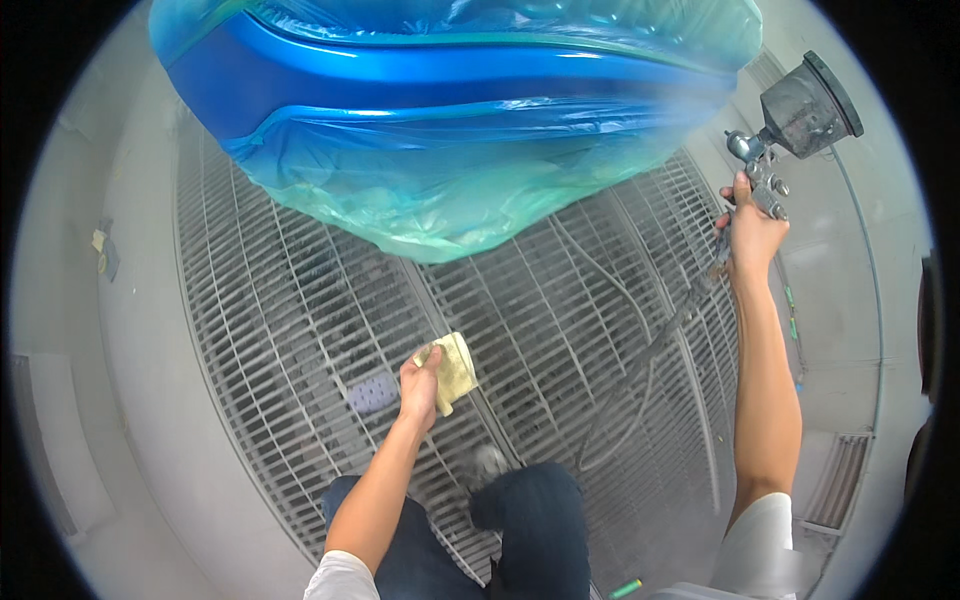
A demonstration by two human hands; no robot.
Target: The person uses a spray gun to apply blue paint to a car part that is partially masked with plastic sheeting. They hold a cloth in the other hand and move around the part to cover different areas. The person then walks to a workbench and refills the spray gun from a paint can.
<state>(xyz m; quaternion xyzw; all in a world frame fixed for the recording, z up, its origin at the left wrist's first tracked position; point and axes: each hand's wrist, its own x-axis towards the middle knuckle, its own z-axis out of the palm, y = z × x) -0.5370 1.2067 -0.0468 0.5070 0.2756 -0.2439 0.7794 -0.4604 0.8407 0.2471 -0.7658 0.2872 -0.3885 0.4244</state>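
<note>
My left hand (416, 390) is closed on a folded yellow cloth (458, 372), held low over the floor grating. Out to the right, my raised right hand (754, 236) grips a paint spray gun (806, 108) by its handle, the large dark cup tilted up and away to the right. A curved, glossy blue painted panel (400, 76) fills the top of the view, apart from both hands. Translucent green masking film (430, 195) covers the areas above and below its bare blue band and hangs in loose folds. Whether my finger presses the trigger is hard to see.
Metal floor grating (262, 300) spreads beneath me. A purple spotted pad (372, 394) is near my left hand. An air hose (612, 385) loops down from the gun across the grating. Pale walls (110, 400) stand on both sides, with a louvred vent (840, 480) at lower right.
</note>
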